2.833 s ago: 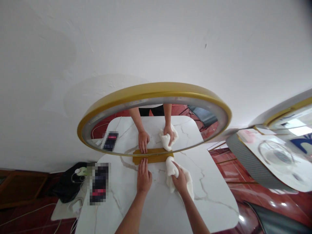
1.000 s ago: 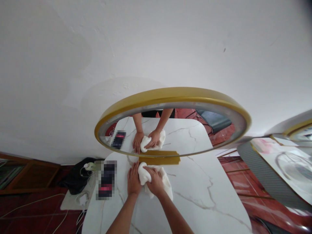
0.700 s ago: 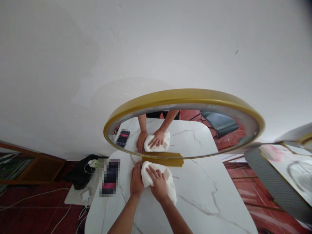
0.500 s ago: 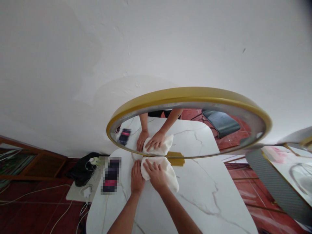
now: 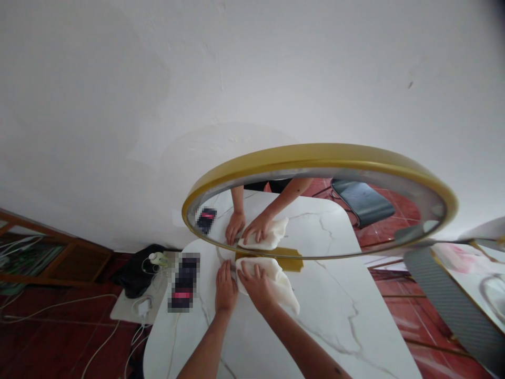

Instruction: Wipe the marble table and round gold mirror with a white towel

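A white cloth (image 5: 282, 287) lies bunched on the marble-patterned tabletop (image 5: 327, 310), just in front of the mirror. My right hand (image 5: 257, 284) rests on its left part, with bent fingers pressing and gripping the fabric. Just to the left, my left hand (image 5: 226, 289) lies flat on the table with its fingers stretched forward, holding nothing. Its fingertips reach close to the lower rim of the gold-framed mirror (image 5: 323, 152). Behind the cloth, a gold base plate (image 5: 290, 260) shows partly. Both hands and the cloth are reflected in the mirror glass.
A pixelated dark object (image 5: 184, 284) lies on the table's left side. Beyond that edge are a black bag (image 5: 136, 273), a white charger (image 5: 142, 308) and loose cables. A wall (image 5: 236, 68) rises behind the mirror. Another table (image 5: 465, 284) stands at the right.
My right hand and the cloth have shifted slightly to the right along the mirror's foot. My left hand stays nearly where it was. The view has turned a little.
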`<state>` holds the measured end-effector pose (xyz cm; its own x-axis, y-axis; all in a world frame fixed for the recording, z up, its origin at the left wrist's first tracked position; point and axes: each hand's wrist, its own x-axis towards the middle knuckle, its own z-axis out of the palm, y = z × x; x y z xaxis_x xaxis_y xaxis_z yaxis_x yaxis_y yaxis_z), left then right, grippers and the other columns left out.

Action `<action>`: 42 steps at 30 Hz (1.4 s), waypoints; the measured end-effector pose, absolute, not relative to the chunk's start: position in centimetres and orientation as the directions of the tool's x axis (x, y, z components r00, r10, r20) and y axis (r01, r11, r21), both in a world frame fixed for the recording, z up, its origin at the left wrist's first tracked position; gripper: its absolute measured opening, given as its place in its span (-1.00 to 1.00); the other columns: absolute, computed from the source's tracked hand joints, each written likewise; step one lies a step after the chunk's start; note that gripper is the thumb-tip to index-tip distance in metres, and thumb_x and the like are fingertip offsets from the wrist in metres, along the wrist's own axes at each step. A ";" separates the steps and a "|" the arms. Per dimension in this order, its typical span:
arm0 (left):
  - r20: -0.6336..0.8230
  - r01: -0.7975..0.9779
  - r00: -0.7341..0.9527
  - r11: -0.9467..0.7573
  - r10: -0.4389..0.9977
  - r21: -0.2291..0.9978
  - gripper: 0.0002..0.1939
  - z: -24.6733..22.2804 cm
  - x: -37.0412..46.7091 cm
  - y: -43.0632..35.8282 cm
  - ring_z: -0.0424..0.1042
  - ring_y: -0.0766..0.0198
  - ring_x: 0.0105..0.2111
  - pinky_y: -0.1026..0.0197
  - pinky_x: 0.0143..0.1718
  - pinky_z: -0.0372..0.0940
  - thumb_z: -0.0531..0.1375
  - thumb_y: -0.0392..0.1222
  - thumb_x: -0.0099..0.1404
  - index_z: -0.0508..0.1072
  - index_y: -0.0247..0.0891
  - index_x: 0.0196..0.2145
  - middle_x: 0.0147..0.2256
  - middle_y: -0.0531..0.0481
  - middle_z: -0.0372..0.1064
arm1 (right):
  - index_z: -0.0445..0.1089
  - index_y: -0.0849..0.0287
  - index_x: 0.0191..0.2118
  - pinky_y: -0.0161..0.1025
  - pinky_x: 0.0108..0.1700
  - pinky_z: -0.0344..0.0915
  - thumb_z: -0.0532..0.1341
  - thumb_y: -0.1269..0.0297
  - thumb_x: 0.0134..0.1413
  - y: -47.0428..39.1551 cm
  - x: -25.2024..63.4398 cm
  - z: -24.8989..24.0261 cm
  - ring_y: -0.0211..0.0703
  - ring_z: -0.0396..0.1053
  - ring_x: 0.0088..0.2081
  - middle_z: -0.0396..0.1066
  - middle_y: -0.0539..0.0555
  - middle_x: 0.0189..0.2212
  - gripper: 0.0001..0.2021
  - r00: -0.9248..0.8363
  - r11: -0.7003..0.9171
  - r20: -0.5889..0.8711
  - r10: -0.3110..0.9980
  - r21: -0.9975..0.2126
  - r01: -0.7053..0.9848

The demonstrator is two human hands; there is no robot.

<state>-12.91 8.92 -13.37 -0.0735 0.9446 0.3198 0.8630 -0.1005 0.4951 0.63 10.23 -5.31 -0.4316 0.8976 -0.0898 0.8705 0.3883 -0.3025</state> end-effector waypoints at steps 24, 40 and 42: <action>0.362 0.728 -0.203 -0.107 0.910 0.677 -0.59 -9.6 -13.6 8.2 0.18 0.13 0.11 -0.03 0.12 0.11 -0.12 -0.25 0.33 0.21 -0.24 0.10 0.06 -0.16 0.22 | -0.18 0.12 0.30 0.07 0.15 -0.02 0.15 0.18 0.02 9.4 -2.4 -5.6 0.14 -0.20 0.28 -0.23 0.20 0.30 -0.25 -0.062 -0.007 -0.102 0.993 -0.574 0.819; 0.271 0.935 0.140 -0.217 0.952 0.281 -0.45 -4.8 -8.8 8.3 0.09 -0.01 0.16 -0.15 0.14 0.01 -0.01 -0.31 0.24 0.13 -0.27 0.20 0.15 -0.19 0.16 | -0.09 0.04 0.28 0.10 0.21 -0.06 -0.06 0.18 0.20 6.1 6.3 -7.9 0.00 -0.16 0.27 -0.10 0.09 0.28 -0.47 0.032 0.042 0.124 0.992 -0.553 0.832; 0.299 0.953 0.035 -0.122 0.954 0.278 -0.41 -5.7 -7.5 7.9 -0.04 -0.12 0.21 -0.28 0.14 -0.08 0.04 -0.19 0.25 0.08 -0.27 0.23 0.21 -0.24 0.04 | -0.14 -0.02 0.29 0.15 0.23 -0.17 -0.05 0.18 0.18 6.2 6.9 -8.2 0.01 -0.30 0.30 -0.19 0.02 0.30 -0.44 0.025 0.019 0.100 0.995 -0.423 0.906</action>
<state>-7.50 7.89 -5.72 0.0352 0.9537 0.2987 0.9527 -0.1224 0.2783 6.87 6.20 -8.15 0.0254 0.9947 0.0996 0.9061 0.0192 -0.4227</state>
